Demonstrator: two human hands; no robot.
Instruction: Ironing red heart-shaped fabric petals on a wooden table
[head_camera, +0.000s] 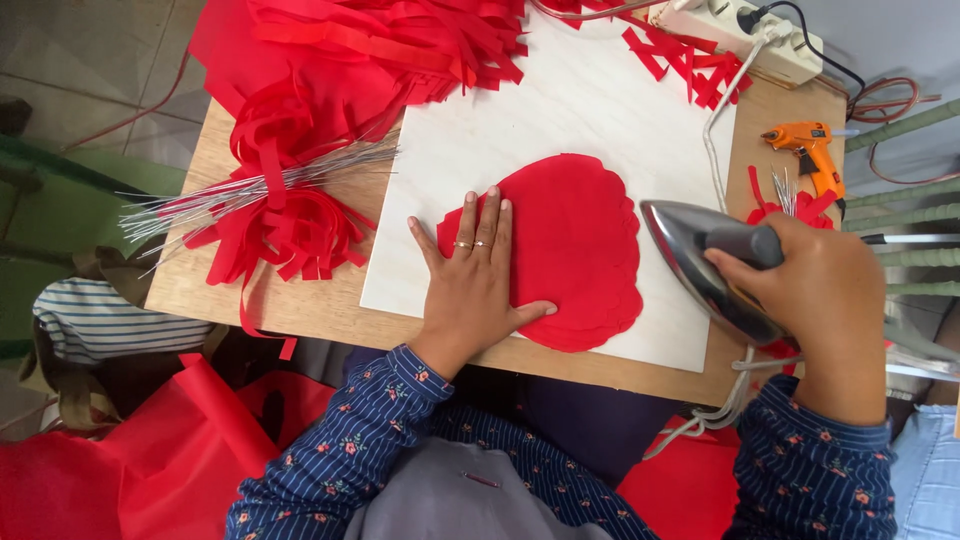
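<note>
Left hand (472, 285) flat on the left edge of a red scalloped fabric piece (575, 250), fingers (488, 215) spread wide and straight, gripping nothing, thumb stretched out along the lower edge. Fabric piece lying on a pale board (560, 110) in the middle of the wooden counter (200, 280). Right hand (825, 300) closed around the dark handle of a clothes iron (700, 260), fingers curled tight over it; iron tilted with its shiny soleplate facing the fabric, tip just beside the fabric's right edge, whether touching the board not clear. Grey cord (715, 130) running up the board to a white power strip (740, 30) at the far edge. Orange glue gun (812, 150) on the counter beyond the iron. Heaps of red cut strips (380, 50) on the far left, a bundle of thin silver wires (230, 195) lying across them. More red cloth (130, 450) below the counter's near edge.
</note>
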